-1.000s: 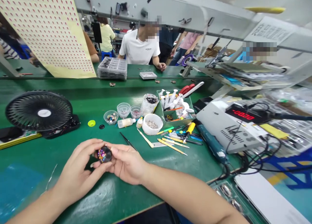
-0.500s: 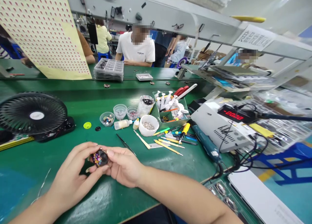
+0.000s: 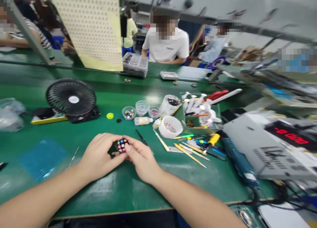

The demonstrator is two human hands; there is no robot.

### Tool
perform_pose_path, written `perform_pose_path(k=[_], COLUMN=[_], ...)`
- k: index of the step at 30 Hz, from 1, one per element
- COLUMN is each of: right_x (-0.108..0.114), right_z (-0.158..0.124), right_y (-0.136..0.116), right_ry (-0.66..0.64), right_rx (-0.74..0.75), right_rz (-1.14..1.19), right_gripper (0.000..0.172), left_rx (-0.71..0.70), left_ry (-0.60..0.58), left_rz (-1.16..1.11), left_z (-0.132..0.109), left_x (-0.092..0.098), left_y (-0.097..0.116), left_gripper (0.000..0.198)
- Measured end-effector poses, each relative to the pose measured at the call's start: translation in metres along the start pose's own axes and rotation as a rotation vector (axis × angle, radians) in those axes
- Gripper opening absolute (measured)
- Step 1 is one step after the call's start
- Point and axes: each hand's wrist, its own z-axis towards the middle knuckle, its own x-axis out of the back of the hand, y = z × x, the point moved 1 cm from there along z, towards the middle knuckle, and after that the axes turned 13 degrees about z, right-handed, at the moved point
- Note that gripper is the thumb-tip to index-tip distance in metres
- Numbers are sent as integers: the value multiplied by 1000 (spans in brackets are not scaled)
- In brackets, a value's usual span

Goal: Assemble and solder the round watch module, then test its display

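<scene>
Both my hands hold a small watch head, dark and round with coloured dots on its face, above the green bench. My left hand is closed on its left rim between fingers and thumb. My right hand grips the right side, its thumb pressed near the face. Fingers hide the rim and underside. Just beyond my right hand lie dark tweezers. Clear cups of small parts, among them one with coloured bits, stand farther back beside a small bottle and a white bowl.
A black fan stands at the left, behind a blue plastic sheet. Yellow-handled tools, a green tool bin and a grey box with a red display are at the right. A person in a white shirt sits opposite.
The camera view has turned left, so bench things appear farther right. My hands still hold the watch head; its face is now tilted more toward me, and the right thumb has shifted over its edge.
</scene>
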Motion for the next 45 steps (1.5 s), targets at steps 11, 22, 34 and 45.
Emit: perform_pose_path(k=[11,22,34,45], right_x=[-3,3,8,20], right_z=[0,1,2,12], right_y=[-6,-3,-4,1], right_ry=[-13,18,111,48], right_rx=[4,39,50,170], right_rz=[-154,-205,-68,-154], right_gripper=[47,43,57,64], left_rx=[60,6,29,60], left_ry=[9,60,57,74], left_rz=[-48,-28,-151,-194], left_z=[2,1,6,8], left_x=[1,-1,-6,-12], left_y=[6,11,12,13], left_gripper=[28,23,30,18])
